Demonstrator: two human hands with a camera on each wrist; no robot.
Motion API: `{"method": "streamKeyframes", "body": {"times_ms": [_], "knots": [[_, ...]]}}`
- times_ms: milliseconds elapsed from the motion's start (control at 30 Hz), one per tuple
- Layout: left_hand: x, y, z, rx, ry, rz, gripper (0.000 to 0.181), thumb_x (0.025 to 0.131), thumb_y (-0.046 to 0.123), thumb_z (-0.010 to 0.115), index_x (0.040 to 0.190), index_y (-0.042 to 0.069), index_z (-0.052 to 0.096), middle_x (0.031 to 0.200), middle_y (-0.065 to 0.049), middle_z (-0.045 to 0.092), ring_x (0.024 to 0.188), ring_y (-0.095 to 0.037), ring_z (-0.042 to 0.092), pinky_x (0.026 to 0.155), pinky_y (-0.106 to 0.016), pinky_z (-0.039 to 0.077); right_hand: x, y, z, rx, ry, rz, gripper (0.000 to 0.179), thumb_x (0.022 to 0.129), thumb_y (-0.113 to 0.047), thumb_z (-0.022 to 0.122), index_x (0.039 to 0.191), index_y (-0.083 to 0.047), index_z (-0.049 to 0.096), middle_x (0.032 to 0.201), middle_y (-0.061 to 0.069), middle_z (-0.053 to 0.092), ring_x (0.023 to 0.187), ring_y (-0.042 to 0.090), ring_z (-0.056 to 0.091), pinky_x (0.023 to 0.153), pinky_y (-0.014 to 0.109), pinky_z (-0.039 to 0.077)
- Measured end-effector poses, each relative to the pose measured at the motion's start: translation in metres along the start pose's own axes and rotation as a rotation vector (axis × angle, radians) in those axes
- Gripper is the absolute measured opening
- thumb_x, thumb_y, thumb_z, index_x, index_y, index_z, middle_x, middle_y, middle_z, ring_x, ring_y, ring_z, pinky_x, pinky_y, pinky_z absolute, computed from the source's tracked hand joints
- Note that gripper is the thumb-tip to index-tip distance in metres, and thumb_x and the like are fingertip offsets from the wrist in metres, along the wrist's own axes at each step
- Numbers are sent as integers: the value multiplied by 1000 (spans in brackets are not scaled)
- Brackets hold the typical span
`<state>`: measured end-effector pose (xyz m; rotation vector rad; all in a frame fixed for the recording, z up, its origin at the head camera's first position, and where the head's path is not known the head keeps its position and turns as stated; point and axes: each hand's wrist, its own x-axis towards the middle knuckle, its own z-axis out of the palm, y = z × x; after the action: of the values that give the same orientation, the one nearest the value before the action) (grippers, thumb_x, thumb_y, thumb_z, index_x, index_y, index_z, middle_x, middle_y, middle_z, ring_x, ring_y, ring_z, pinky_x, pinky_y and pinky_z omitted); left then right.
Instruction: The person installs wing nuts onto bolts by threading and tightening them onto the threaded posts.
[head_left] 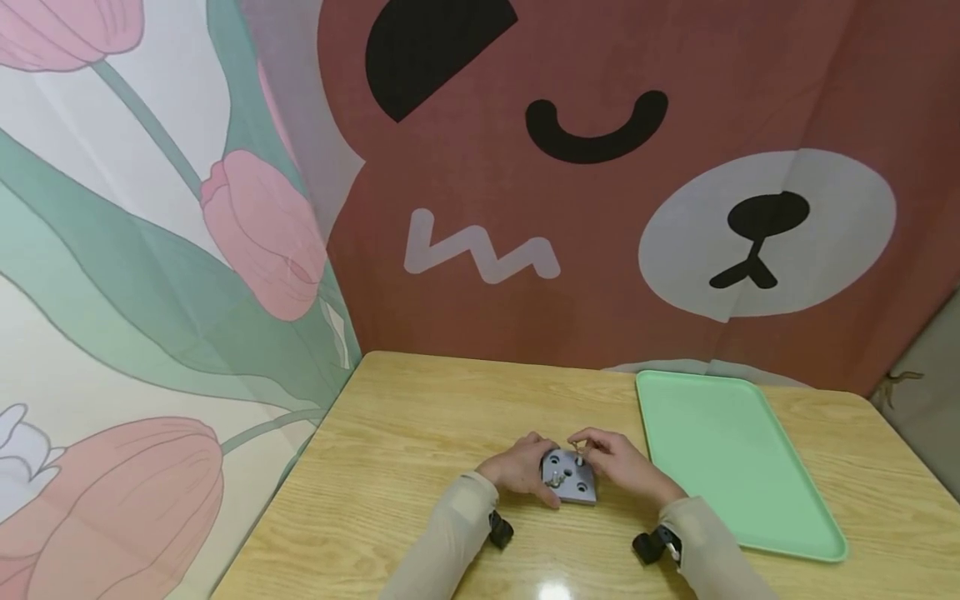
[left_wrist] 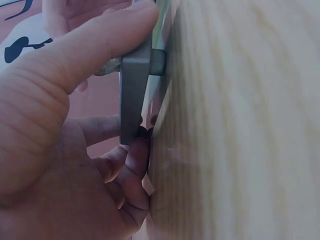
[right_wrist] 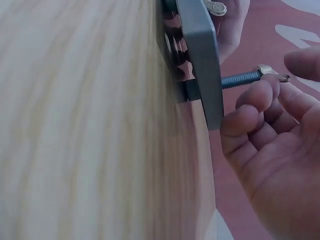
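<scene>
A grey metal plate (head_left: 574, 492) with several holes lies on the wooden table, raised a little on dark feet beneath it. My left hand (head_left: 519, 468) grips its left side, the thumb (left_wrist: 115, 30) on the near edge and the fingers beyond. From the plate's far right corner rises a threaded bolt (right_wrist: 241, 79), topped by a brass-coloured wing nut (right_wrist: 264, 69). Around that wing nut curl the fingers of my right hand (head_left: 621, 463); one fingertip touches it, while the thumb sits slightly apart. A second wing nut (head_left: 556, 480) is at the plate's left side.
To the right lies a light green tray (head_left: 738, 467) on the wooden table (head_left: 420, 417). Printed cloth hangs behind the table (head_left: 600, 325) and along its left side. A dark camera is strapped to each wrist.
</scene>
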<state>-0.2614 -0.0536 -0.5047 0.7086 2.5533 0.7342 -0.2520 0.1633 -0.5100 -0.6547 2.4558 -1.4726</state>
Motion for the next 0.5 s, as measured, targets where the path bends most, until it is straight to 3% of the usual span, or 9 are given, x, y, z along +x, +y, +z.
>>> {"method": "streamKeyframes", "body": {"times_ms": [133, 267, 500], "knots": [[0, 0, 1, 4, -3, 2, 78, 65, 38, 87, 131, 18, 51, 105, 8, 43, 90, -7, 40, 75, -24, 39, 1, 2, 0, -8, 3, 7, 29, 101, -17, 47, 126, -6, 57, 77, 9, 51, 60, 13, 44, 57, 29, 41], [0, 0, 1, 4, 2, -1, 79, 65, 37, 87, 131, 17, 51, 105, 8, 43, 90, -7, 41, 75, -24, 39, 2, 2, 0, -14, -3, -11, 27, 101, -13, 45, 123, -7, 59, 76, 6, 50, 63, 12, 43, 61, 28, 40], [0, 1, 0, 14, 6, -6, 78, 65, 37, 87, 131, 18, 51, 105, 9, 43, 89, -6, 40, 75, -24, 39, 2, -2, -3, 152, -56, -21, 31, 99, 1, 33, 121, 5, 53, 62, 1, 38, 52, 13, 35, 55, 30, 38]]}}
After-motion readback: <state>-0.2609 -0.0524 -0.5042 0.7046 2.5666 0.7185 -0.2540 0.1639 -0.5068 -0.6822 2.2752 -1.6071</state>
